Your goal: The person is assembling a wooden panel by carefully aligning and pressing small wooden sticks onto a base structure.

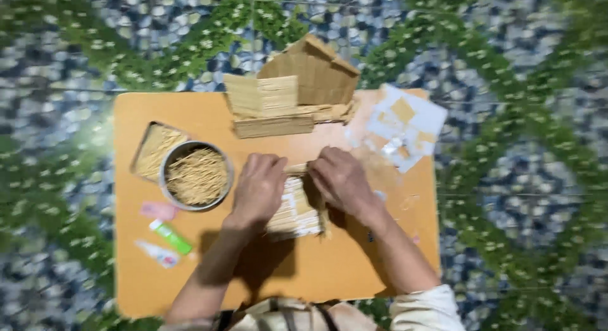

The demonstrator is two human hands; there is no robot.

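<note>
A round metal bowl (196, 175) heaped with thin sticks is seen at the counter's (329, 268) left, an open box (155, 150) of more just behind. At centre, a stick panel (296, 207) is pressed flat by the left hand (258, 188) and right hand (342, 179), fingers curled on it. Uneven pressure could buckle it.
</note>
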